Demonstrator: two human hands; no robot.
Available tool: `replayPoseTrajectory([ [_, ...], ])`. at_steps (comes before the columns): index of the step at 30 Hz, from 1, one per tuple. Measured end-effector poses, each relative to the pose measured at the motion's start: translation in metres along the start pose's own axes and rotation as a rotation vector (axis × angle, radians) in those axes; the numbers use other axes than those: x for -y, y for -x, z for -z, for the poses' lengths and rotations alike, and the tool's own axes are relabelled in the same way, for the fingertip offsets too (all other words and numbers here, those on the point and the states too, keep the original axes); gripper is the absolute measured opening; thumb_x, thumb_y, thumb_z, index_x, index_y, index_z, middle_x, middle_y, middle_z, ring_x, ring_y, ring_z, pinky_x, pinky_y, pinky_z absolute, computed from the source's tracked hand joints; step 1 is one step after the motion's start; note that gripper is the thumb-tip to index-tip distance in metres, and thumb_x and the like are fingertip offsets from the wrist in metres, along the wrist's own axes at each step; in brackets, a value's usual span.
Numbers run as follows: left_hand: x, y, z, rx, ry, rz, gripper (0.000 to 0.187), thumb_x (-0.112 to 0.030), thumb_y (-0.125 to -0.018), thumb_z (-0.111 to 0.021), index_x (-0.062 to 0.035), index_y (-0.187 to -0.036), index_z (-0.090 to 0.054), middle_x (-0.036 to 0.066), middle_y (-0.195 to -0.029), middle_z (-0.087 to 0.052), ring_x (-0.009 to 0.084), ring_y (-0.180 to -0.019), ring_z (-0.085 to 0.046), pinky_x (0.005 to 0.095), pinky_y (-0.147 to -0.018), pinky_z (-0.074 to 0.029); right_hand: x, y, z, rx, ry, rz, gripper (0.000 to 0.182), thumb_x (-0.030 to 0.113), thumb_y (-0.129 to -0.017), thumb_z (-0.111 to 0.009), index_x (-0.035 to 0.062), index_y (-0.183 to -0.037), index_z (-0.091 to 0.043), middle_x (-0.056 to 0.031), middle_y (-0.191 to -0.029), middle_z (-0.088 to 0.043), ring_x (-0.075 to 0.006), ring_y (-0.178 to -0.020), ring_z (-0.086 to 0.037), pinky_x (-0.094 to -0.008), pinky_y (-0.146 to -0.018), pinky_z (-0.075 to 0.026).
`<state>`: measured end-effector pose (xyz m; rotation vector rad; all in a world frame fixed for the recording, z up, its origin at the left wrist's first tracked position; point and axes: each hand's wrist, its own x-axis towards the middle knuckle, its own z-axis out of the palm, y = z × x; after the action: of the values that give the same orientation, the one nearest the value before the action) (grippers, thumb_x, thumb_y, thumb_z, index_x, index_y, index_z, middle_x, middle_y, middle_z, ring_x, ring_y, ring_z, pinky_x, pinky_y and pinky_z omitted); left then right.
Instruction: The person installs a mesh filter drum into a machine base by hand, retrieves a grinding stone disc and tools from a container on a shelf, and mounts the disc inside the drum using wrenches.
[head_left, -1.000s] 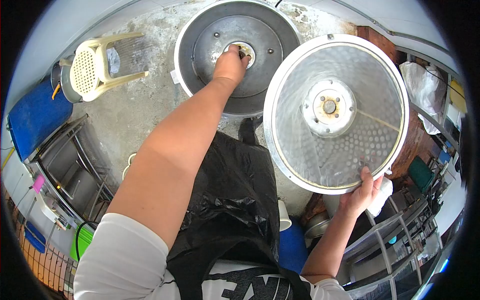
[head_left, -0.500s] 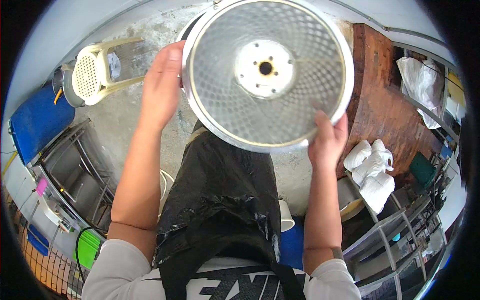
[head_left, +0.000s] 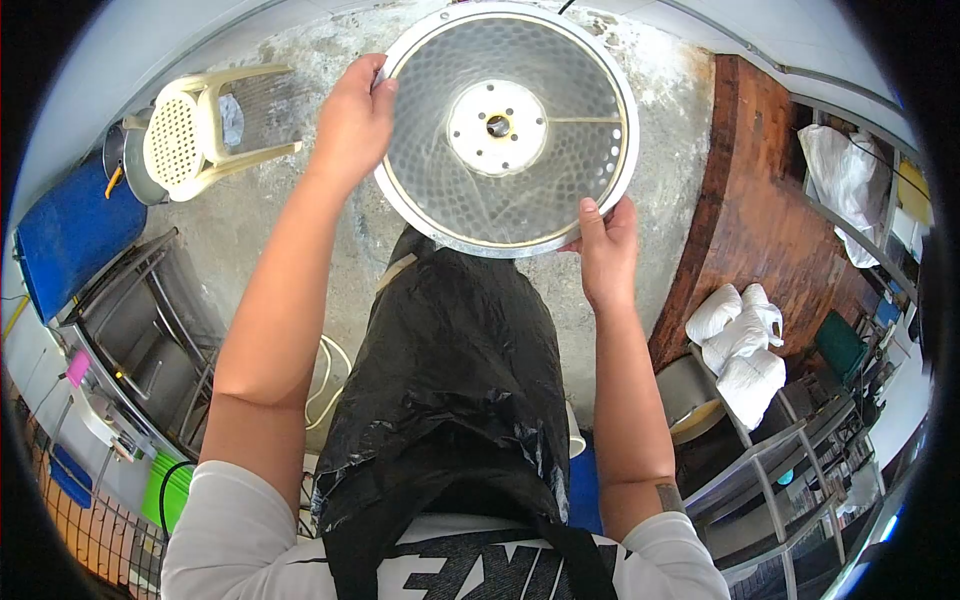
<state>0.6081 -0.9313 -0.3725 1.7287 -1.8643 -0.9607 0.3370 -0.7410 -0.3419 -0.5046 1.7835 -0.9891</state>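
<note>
A round perforated metal drum (head_left: 440, 190) with a shiny rim faces up toward me, above the floor and beyond my apron. At its middle is a pale disc (head_left: 475, 128) with a dark centre hole and small bolt holes around it. My left hand (head_left: 357, 120) grips the rim at the upper left, thumb on the edge. On the lower right, my right hand (head_left: 606, 245) pinches the rim, thumb on top and fingers partly hidden underneath. A straight seam runs from the disc to the right wall of the drum.
A cream plastic stool (head_left: 175, 145) lies at the left near a blue barrel (head_left: 75, 245). To the right are a brown wooden surface (head_left: 770, 220), white bags (head_left: 740, 340) and a metal rack (head_left: 770, 490). A metal sink (head_left: 130, 330) stands at the left.
Both hands have carried the drum a little left. Its near edge sits higher in view, and the dark round part behind its upper left no longer shows.
</note>
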Motion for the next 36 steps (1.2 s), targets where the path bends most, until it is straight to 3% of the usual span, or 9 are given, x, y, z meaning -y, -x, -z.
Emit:
replayPoseTrajectory([
  [2, -0.001, -0.003, -0.001, 0.029, 0.057, 0.021, 0.030, -0.019, -0.106, -0.060, -0.0010, -0.129, -0.065, 0.012, -0.107, -0.073, 0.0219, -0.096, -0.068, 0.0365, -0.090, -0.052, -0.003, -0.001, -0.001, -0.012, -0.001, -0.002, 0.031, 0.020, -0.109, -0.061, -0.0036, -0.126, -0.051, -0.0134, -0.106, -0.067, -0.0163, -0.080, -0.068, -0.0311, -0.056, -0.060],
  [7, -0.035, 0.023, 0.042, 0.097, 0.227, 0.339, 0.029, -0.020, -0.102, -0.065, 0.0003, -0.123, -0.066, 0.008, -0.101, -0.072, 0.0190, -0.096, -0.068, 0.0347, -0.088, -0.052, 0.037, -0.014, 0.025, -0.033, 0.394, 0.069, 0.040, 0.015, -0.106, -0.064, -0.0048, -0.138, -0.050, -0.0129, -0.112, -0.070, -0.0198, -0.093, -0.070, -0.0343, -0.084, -0.059],
  [12, -0.068, 0.133, 0.067, -0.005, 1.020, 0.605, 0.030, -0.010, -0.099, -0.068, -0.0018, -0.126, -0.057, 0.007, -0.108, -0.067, 0.0178, -0.090, -0.069, 0.0337, -0.070, -0.060, 0.125, 0.037, 0.018, -0.069, -0.028, 0.299, 0.079, 0.025, -0.094, -0.081, -0.0024, -0.156, -0.040, -0.0198, -0.145, -0.059, -0.0264, -0.129, -0.061, -0.0396, -0.111, -0.047],
  [15, -0.127, 0.189, 0.030, 0.059, 1.254, 0.776, 0.050, 0.000, -0.099, -0.063, -0.0062, -0.144, -0.043, 0.015, -0.131, -0.061, 0.0294, -0.110, -0.071, 0.0491, -0.087, -0.068, 0.104, 0.070, -0.027, -0.124, -0.437, -0.032, 0.070, 0.002, -0.095, -0.071, -0.0030, -0.157, -0.038, -0.0183, -0.147, -0.056, -0.0297, -0.135, -0.055, -0.0427, -0.114, -0.043],
  [21, -0.055, 0.201, 0.028, 0.236, 1.081, 0.676, 0.052, -0.044, -0.113, -0.049, -0.0050, -0.147, -0.046, 0.015, -0.134, -0.063, 0.0286, -0.117, -0.066, 0.0483, -0.095, -0.059, 0.059, 0.004, 0.014, -0.031, -0.398, -0.194, 0.058, -0.007, -0.089, -0.063, -0.0057, -0.145, -0.048, -0.0209, -0.133, -0.063, -0.0301, -0.114, -0.066, -0.0425, -0.098, -0.054],
  [25, -0.036, 0.100, 0.054, 0.101, 0.464, 0.208, 0.062, -0.047, -0.107, -0.061, 0.0027, -0.144, -0.055, 0.019, -0.126, -0.067, 0.0256, -0.110, -0.068, 0.0383, -0.088, -0.058, 0.058, -0.033, 0.045, 0.141, -0.187, -0.134, 0.050, -0.004, -0.088, -0.065, -0.0068, -0.137, -0.056, -0.0160, -0.119, -0.069, -0.0261, -0.100, -0.069, -0.0406, -0.089, -0.057],
  [28, -0.043, 0.040, 0.062, 0.368, 0.124, 0.288, 0.057, -0.046, -0.104, -0.065, 0.0029, -0.133, -0.065, 0.012, -0.116, -0.071, 0.0180, -0.106, -0.064, 0.0341, -0.091, -0.052, 0.068, -0.061, 0.055, 0.311, -0.005, -0.107, 0.048, 0.006, -0.092, -0.073, -0.0058, -0.136, -0.058, -0.0152, -0.118, -0.070, -0.0237, -0.100, -0.068, -0.0385, -0.090, -0.057],
  [32, -0.057, 0.056, 0.056, 0.210, 0.301, 0.504, 0.051, -0.038, -0.103, -0.070, 0.0057, -0.129, -0.066, 0.012, -0.114, -0.074, 0.0189, -0.105, -0.066, 0.0342, -0.095, -0.052, 0.073, -0.045, 0.026, 0.028, -0.169, -0.038, 0.055, 0.027, -0.100, -0.076, -0.0047, -0.140, -0.056, -0.0138, -0.123, -0.068, -0.0211, -0.108, -0.064, -0.0356, -0.095, -0.053],
  [36, -0.048, 0.119, 0.007, -0.019, 0.546, 0.394, 0.043, -0.032, -0.104, -0.071, 0.0067, -0.122, -0.067, 0.013, -0.109, -0.074, 0.0181, -0.100, -0.068, 0.0347, -0.089, -0.055, 0.028, -0.013, 0.006, -0.067, -0.137, -0.020, 0.037, 0.012, -0.103, -0.067, -0.0028, -0.135, -0.055, -0.0122, -0.125, -0.067, -0.0193, -0.111, -0.063, -0.0351, -0.101, -0.049],
])
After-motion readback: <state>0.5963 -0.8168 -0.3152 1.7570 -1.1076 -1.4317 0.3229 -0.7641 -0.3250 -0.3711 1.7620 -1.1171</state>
